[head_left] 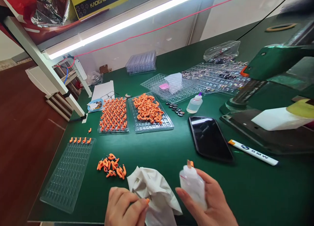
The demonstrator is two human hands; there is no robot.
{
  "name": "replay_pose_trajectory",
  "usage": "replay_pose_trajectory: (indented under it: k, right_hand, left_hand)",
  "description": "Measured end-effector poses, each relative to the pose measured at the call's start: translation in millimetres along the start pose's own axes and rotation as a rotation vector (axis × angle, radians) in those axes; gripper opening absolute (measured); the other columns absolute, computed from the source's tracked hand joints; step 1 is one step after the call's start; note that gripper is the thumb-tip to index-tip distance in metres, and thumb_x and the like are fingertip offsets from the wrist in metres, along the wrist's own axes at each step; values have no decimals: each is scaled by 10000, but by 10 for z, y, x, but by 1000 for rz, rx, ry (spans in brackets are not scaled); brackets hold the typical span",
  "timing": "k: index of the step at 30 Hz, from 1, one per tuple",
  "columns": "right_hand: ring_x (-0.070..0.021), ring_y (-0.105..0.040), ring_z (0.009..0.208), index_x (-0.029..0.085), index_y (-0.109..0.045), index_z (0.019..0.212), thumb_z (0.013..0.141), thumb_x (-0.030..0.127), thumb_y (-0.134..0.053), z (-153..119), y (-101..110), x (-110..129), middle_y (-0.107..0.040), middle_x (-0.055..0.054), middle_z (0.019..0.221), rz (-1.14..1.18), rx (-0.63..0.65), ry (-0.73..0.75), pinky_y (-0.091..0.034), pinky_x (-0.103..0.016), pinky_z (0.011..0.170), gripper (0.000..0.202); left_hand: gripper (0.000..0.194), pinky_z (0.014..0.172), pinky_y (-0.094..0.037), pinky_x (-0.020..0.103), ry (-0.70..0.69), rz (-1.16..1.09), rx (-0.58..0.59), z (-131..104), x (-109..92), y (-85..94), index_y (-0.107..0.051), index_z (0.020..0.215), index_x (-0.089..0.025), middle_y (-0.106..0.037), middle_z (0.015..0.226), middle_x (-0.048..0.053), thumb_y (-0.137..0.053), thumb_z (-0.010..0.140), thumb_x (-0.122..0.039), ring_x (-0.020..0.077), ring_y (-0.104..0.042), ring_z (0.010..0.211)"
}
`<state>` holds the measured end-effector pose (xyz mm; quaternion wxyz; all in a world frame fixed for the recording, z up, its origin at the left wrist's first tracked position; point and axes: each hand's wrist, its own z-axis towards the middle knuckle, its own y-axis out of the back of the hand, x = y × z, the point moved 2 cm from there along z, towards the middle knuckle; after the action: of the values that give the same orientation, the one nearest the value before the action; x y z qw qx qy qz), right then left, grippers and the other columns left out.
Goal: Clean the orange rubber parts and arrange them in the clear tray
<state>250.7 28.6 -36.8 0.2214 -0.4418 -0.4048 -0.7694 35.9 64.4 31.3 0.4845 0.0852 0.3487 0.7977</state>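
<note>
L hand (125,206) pinches a tiny orange clip (147,200) against the white cloth (152,186), prob for wiping, w/ R hand (211,203) wrapped round a squeeze bottle (192,183) just beside, nozzle up.

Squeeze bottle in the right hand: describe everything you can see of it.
The squeeze bottle is small, of cloudy white soft-looking plastic, with a tapered brownish-orange nozzle pointing up, slightly tilted. A thin red line marks its upper left side. The right hand wraps its lower part from the right. It sits above the green table's near edge, beside a white cloth.
</note>
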Motion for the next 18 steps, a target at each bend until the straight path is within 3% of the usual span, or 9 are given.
replay_pose_trajectory:
  k: [2,5,8,11,13,15,16,18]
  right_hand:
    - [-331,-744,915,272,-563,1191,1016,619,-489,183,-50,66,-767,-97,1050,-127,-21,204,-573,-504,847,395]
    - [-355,-745,953,276,-567,1125,1020,678,-425,433,-171,53,-788,-74,1034,-185,40,319,-371,-731,1036,439]
    - [-389,-750,964,223,-565,1163,1037,689,-346,530,-263,-5,-793,-132,1049,-249,62,392,-320,-793,1025,530]
    - [-425,-727,1005,147,-549,1253,1037,690,-328,450,-229,-6,-750,-232,1134,-289,23,419,-423,-738,966,625]
    - [-436,-697,1026,94,-525,1273,1027,676,-395,323,-128,18,-693,-289,1159,-302,-70,384,-522,-633,871,645]
    - [-379,-705,910,106,-538,1202,1018,637,-480,162,-23,28,-676,-242,1043,-310,-143,339,-569,-502,750,565]
    - [-336,-709,852,134,-545,1181,1028,606,-488,81,9,25,-672,-194,997,-313,-124,348,-570,-446,709,499]
    - [-293,-721,831,186,-573,1192,1048,523,-505,-64,11,6,-683,-133,980,-334,61,449,-558,-397,675,373]
  left_hand:
    - [120,666,-413,302,29,-7,-8,-36,7,-15,-687,901,-158,-672,704,19,-612,966,-90,156,-561,667]
    - [116,683,-417,308,57,-19,-13,-69,17,-31,-685,913,-163,-672,715,20,-615,960,-84,159,-559,678]
    - [114,684,-417,306,57,-16,-11,-76,21,-31,-682,913,-158,-672,717,22,-619,949,-70,158,-555,679]
    - [111,680,-415,306,61,1,-12,-84,22,-20,-681,910,-164,-666,712,19,-625,946,-75,159,-557,672]
    - [110,679,-413,308,75,7,-16,-93,25,-13,-683,912,-164,-662,708,19,-626,945,-77,159,-554,668]
    - [113,674,-412,309,83,11,-23,-100,24,-10,-685,906,-163,-660,703,20,-623,946,-77,158,-550,666]
    - [115,673,-413,309,83,11,-24,-99,22,-9,-687,905,-163,-661,702,21,-619,948,-80,157,-550,666]
    - [122,670,-421,308,79,15,-24,-83,15,-5,-689,901,-167,-663,699,19,-611,955,-90,153,-555,665]
